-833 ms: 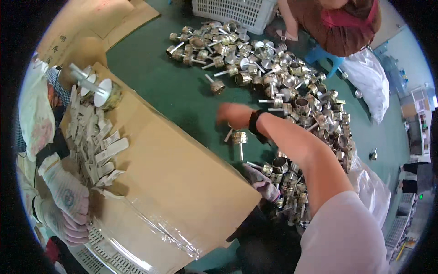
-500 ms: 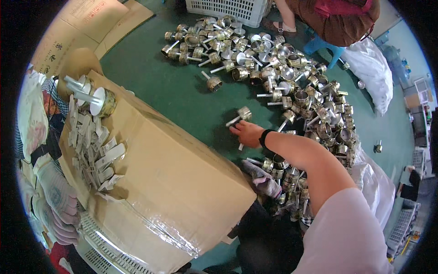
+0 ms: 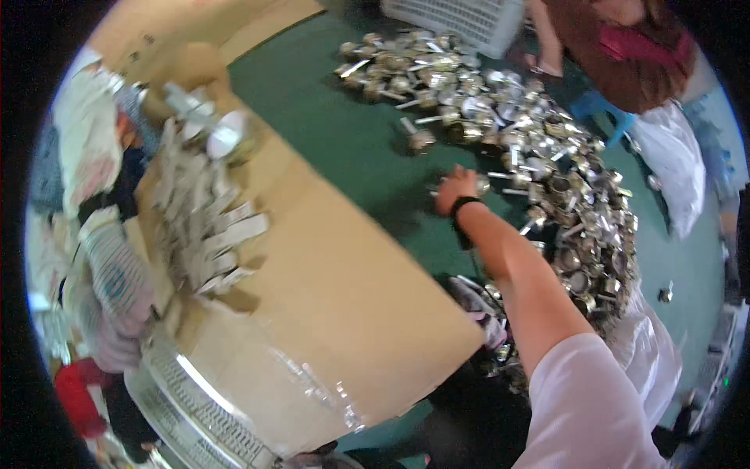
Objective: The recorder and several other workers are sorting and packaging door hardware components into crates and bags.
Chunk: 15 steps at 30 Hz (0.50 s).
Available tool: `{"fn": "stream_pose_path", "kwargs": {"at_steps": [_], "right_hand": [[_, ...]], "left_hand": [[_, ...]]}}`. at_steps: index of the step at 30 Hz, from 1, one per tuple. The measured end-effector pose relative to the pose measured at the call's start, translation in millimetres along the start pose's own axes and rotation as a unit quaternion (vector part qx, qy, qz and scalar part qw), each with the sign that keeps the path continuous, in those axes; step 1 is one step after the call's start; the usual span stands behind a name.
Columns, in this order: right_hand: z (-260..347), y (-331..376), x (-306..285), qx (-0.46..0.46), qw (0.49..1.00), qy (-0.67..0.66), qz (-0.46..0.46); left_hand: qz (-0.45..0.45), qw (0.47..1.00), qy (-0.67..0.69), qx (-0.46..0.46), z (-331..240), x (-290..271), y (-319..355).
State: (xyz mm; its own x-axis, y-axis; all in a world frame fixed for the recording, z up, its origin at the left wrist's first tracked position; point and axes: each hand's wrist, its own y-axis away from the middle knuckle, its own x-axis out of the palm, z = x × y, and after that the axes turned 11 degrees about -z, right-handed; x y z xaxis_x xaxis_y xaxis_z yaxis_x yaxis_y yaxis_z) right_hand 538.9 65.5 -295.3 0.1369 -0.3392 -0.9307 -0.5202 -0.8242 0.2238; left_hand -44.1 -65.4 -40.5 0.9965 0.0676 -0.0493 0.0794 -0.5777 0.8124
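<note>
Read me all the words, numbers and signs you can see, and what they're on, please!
Cardboard sheet, top left: a few dark printed marks, too blurred to read.
Co-worker's glove, left side: a bluish mark, too blurred to read.
Big cardboard box: no writing that I can make out.
Metal cups on the floor: none that I can make out.
So no text here can be read.

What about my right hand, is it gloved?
No, the right hand is bare, with skin showing on both sides of the black wristband.
</note>
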Motion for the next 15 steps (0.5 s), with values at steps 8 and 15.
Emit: {"fn": "stream_pose_path", "kwargs": {"at_steps": [8, 15], "right_hand": [[-44.8, 19.7, -55.4, 0.065, 0.938, -0.277, -0.2], [6.3, 65.1, -305.5, -0.222, 0.651, -0.708, -0.159]], "left_hand": [[0.136, 0.99, -0.029, 0.011, 25.4, 2.2, -35.9], [0.155, 0.986, 0.059, 0.006, 25.1, 36.1, -45.8]]}}
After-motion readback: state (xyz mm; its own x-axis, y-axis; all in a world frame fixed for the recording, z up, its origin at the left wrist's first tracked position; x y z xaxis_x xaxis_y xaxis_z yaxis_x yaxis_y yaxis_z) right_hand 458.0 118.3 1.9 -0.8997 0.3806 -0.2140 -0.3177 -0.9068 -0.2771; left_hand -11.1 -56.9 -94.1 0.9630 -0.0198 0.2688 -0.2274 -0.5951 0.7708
